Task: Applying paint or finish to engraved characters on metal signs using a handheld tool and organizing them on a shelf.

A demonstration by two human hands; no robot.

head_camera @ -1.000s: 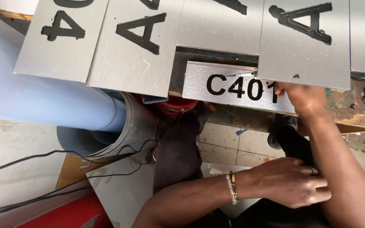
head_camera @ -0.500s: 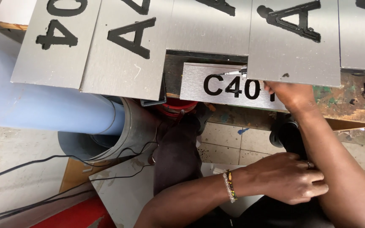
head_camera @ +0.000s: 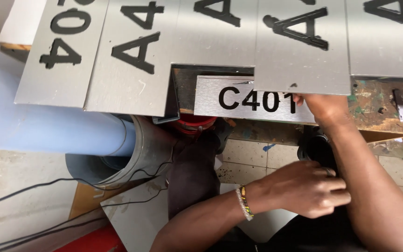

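Since the earlier frame, the small brushed-metal plate [head_camera: 250, 100] with black characters has slid a little left and lower in the view, while both hands sit much as before. That small plate lies flat on the worktop [head_camera: 374, 109], its upper edge tucked under a row of larger grey metal plates [head_camera: 299, 46] painted with big black characters. At the small plate's right end the right hand [head_camera: 325, 107] rests on its corner; whether its grip is pinching the edge or only pressing on it cannot be told, since the fingertips are hidden. Below the small plate, well apart from it, the left hand [head_camera: 306, 189] lies with fingers curled together against the right forearm, its grip closed on nothing visible; a beaded bracelet [head_camera: 244, 203] circles its wrist. Left of the small plate and lower, a pale blue pipe [head_camera: 47, 130] runs into a grey pipe socket [head_camera: 141, 154]. Just beneath the small plate's left end a red object [head_camera: 193, 123] shows. Black cables [head_camera: 47, 186] trail across the floor [head_camera: 5, 172] under the pipe.
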